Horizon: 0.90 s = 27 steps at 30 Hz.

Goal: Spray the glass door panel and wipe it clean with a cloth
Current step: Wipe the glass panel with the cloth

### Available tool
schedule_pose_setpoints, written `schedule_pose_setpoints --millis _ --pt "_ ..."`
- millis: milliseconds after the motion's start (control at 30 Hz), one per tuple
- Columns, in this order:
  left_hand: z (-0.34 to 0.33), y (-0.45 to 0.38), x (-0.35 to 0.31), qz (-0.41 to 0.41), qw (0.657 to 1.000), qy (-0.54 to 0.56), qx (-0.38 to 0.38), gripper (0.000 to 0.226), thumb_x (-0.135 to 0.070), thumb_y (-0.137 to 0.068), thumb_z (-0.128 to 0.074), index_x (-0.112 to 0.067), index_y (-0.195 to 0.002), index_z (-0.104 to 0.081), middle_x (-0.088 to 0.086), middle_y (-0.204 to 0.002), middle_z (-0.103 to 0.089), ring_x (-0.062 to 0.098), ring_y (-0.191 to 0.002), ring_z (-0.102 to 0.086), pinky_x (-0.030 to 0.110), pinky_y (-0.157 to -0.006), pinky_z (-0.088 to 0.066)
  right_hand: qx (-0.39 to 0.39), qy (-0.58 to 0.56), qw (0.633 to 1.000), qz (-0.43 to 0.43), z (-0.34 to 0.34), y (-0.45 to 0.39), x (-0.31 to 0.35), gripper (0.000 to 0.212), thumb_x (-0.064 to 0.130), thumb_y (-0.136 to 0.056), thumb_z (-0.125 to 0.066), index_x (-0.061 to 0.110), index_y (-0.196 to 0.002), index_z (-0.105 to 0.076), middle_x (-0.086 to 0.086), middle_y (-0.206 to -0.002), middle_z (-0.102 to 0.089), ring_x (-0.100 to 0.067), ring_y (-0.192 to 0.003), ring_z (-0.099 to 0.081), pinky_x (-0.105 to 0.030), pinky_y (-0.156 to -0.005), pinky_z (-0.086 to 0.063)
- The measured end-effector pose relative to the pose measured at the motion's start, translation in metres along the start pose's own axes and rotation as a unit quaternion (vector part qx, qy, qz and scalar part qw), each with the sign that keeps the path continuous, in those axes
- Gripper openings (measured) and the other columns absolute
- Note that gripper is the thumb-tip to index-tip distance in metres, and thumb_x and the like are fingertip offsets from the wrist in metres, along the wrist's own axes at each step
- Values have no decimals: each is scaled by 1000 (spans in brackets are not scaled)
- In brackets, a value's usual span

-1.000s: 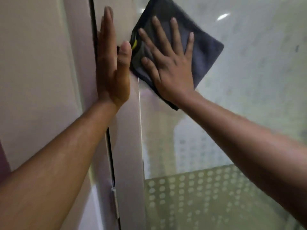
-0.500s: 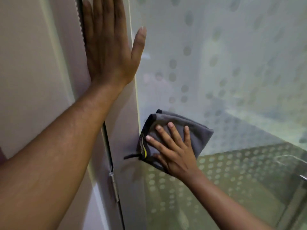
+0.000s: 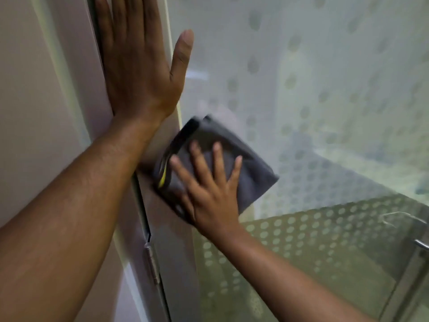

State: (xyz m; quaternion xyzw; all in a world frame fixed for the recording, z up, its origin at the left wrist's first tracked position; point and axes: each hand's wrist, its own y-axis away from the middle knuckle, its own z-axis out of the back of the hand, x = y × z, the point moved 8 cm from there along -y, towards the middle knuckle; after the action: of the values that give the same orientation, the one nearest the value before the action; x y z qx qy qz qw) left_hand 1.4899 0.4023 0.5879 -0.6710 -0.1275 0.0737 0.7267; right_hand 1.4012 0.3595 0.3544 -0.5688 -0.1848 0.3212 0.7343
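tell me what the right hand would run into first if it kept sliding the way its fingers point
Its fingers point up the glass door panel. The right hand, flat on the grey cloth, looks to have free glass ahead; the left hand sits further left, though its thumb comes close.

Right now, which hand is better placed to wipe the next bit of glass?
The right hand. Its spread fingers already press the cloth flat on the glass. The left hand lies flat on the door frame, touching no cloth.

Right hand (image 3: 212, 198) presses grey cloth (image 3: 250, 173) flat on glass door panel (image 3: 301, 89); left hand (image 3: 139, 73) flat on door frame (image 3: 171, 263).
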Motion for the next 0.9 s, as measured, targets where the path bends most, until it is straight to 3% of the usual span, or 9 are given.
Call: schedule_pose_setpoints --millis 100,200,300,400,467,667,767,833,900 --pt "2 2 11 13 1000 -4 -9 87 -68 -111 -12 -7 -171 -20 18 -179 -21 37 -167 -19 55 -136 -9 40 35 991 120 -7 70 -29 63 53 -110 -44 41 -168 -23 5 -180 -2 -31 -167 -4 -65 -128 5" --pt "4 3 18 18 1000 -4 -10 86 -68 -111 -11 -8 -171 -20 17 -179 -21 37 -167 -19 55 -136 -9 47 40 995 83 14 95 -105 56 52 -112 -28 41 -167 -22 5 -180 -6 -28 -167 1 -61 -130 8" --pt "2 3 14 12 1000 0 -8 85 -67 -111 -10 -8 -172 -17 18 -179 -18 36 -167 -16 55 -135 -7 -10 -3 993 -120 47 81 -184 51 43 -114 -26 37 -164 -33 -3 -177 -15 -29 -166 -1 -70 -126 2" --pt "2 5 12 0 1000 17 -24 84 -64 -113 -16 -4 -171 -14 21 -180 -15 37 -168 -13 56 -135 -7 -162 -67 895 -409 78 13 -236 52 46 -112 -27 61 -159 -12 2 -179 -14 -28 -167 -3 -67 -129 3" --pt "2 5 12 -4 999 25 -22 84 -63 -113 -18 -3 -171 -12 21 -180 -13 38 -168 -11 57 -136 -6 -207 -63 861 -461 92 -52 -230 54 55 -110 -22 51 -164 -20 6 -179 -14 -29 -167 -5 -68 -128 0" --pt "2 3 10 -14 999 29 -8 83 -60 -112 -21 -3 -171 -10 20 -181 -9 37 -168 -8 56 -136 -5 -81 20 990 -111 62 -108 -85 58 54 -112 -27 38 -168 -24 1 -180 -11 -37 -166 -4 -72 -127 -2" --pt "2 2 11 -20 999 30 -3 81 -60 -113 -19 -4 -171 -12 20 -181 -10 37 -168 -9 55 -136 -4 7 41 993 109 52 -69 -92 55 50 -114 -33 40 -167 -26 1 -179 -18 -35 -166 -7 -71 -127 -7" --pt "3 2 12 -26 999 32 -2 80 -59 -113 -17 -4 -171 -14 20 -180 -11 38 -168 -10 55 -136 -3 -4 52 997 65 72 -57 -151 54 39 -113 -39 39 -166 -27 -3 -176 -22 -35 -165 -12 -71 -127 -10" --pt "3 3 10 -24 999 33 -4 78 -57 -113 -16 -3 -171 -16 21 -180 -12 38 -168 -11 55 -136 -5 -51 39 986 -153 100 -55 -232 62 27 -108 -48 35 -165 -24 -5 -177 -17 -34 -165 -10 -73 -126 -7"
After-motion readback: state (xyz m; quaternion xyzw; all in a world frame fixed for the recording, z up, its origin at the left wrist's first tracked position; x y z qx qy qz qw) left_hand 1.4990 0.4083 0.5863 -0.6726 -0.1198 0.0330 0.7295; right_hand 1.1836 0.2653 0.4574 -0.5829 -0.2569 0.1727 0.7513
